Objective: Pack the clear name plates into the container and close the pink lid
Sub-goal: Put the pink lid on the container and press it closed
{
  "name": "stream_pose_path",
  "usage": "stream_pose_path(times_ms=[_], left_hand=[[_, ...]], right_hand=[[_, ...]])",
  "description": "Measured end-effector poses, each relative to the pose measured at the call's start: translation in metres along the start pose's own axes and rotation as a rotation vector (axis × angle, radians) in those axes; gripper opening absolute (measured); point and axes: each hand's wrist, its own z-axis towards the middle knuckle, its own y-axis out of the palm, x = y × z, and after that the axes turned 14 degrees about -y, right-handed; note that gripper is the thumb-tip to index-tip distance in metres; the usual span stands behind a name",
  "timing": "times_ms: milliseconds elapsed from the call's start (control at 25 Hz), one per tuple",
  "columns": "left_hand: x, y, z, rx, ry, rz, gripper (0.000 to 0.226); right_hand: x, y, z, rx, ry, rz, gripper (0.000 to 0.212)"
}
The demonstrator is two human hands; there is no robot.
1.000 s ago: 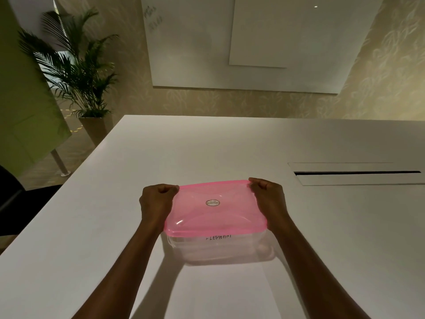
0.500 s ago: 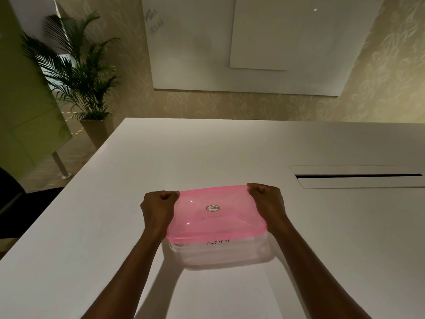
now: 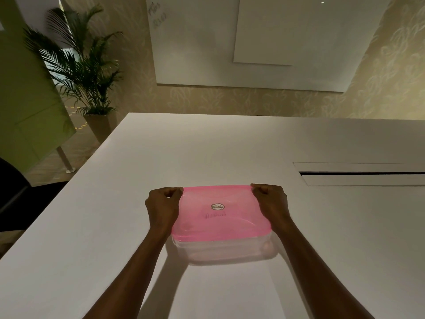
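Head view looks down on the translucent pink rectangular plastic lid [image 3: 220, 210], which lies flat across the top of the clear rectangular plastic container [image 3: 224, 248] on the white table [image 3: 207, 146]. A small oval label sits at the lid's middle, and faint dark lettering shows through the pink just nearer than the label, probably writing on a clear name plate inside, though the plates themselves cannot be made out. The left hand [image 3: 162, 209] is curled at the lid's left edge and the right hand [image 3: 271, 204] at its right edge, each closed with fingers and thumb pinched on the rim near the far corners. The near edge of the lid looks seated along the container's rim; whether the far corners have snapped home cannot be told. Judging from this, the closing is nearly done, and the risk is an uneven seal: pressing only the far corners could leave the near side unlatched or pop it up, and hard pressure on a light container could slide it across the smooth table. Right of the lid and farther off, a long dark slot [image 3: 362, 173] is cut into the table; beyond the table's left corner stands a potted palm [image 3: 78, 70].
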Motion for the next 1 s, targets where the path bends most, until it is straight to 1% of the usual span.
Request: stream_pose_path(times_ms=[120,160,200,240,280,320,360,400,440,520,560,600,680,840,920,1000], left_hand=[[-0.002,-0.001,0.000,0.004,0.005,0.005,0.019],[0.000,-0.002,0.001,-0.010,0.011,0.042,0.019],[0.001,-0.002,0.002,-0.010,0.040,0.152,0.019],[0.004,-0.003,0.003,0.032,0.108,0.359,0.021],[0.009,-0.001,0.003,0.108,0.214,0.601,0.023],[0.015,0.002,0.002,0.180,0.335,0.776,0.024],[0.022,0.010,0.000,0.189,0.442,0.825,0.027],[0.029,0.021,-0.005,0.123,0.528,0.823,0.031],[0.035,0.035,-0.011,0.005,0.580,0.774,0.035],[0.046,0.068,-0.025,-0.247,0.572,0.737,0.040],[0.049,0.084,-0.032,-0.330,0.550,0.766,0.041],[0.050,0.096,-0.036,-0.362,0.554,0.804,0.040],[0.048,0.112,-0.041,-0.322,0.602,0.877,0.039],[0.037,0.119,-0.045,-0.175,0.698,0.928,0.035],[0.034,0.121,-0.046,-0.151,0.729,0.953,0.035],[0.034,0.122,-0.046,-0.141,0.723,0.969,0.035]], right_hand=[[0.003,0.001,-0.003,0.018,-0.029,0.017,0.030],[0.003,0.000,-0.004,0.024,-0.021,0.036,0.029],[0.003,0.000,-0.005,0.025,-0.021,0.038,0.027],[0.003,0.001,-0.005,0.021,-0.030,0.021,0.026],[0.003,0.001,-0.005,0.018,-0.039,0.001,0.026],[0.003,0.001,-0.005,0.022,-0.042,-0.011,0.026],[0.002,0.002,-0.005,0.026,-0.040,-0.010,0.026],[0.002,0.002,-0.005,0.032,-0.035,-0.003,0.026],[0.002,0.002,-0.005,0.036,-0.031,0.006,0.027],[0.001,0.001,-0.006,0.034,-0.039,0.011,0.026],[0.000,0.000,-0.007,0.031,-0.048,0.009,0.027],[-0.001,0.000,-0.008,0.030,-0.055,0.009,0.026],[-0.001,-0.001,-0.009,0.038,-0.055,0.011,0.026],[-0.001,0.001,-0.008,0.037,-0.012,-0.037,0.023],[-0.004,0.001,-0.007,-0.002,0.052,-0.118,0.031],[-0.009,-0.002,-0.007,-0.109,0.102,-0.229,0.045]])
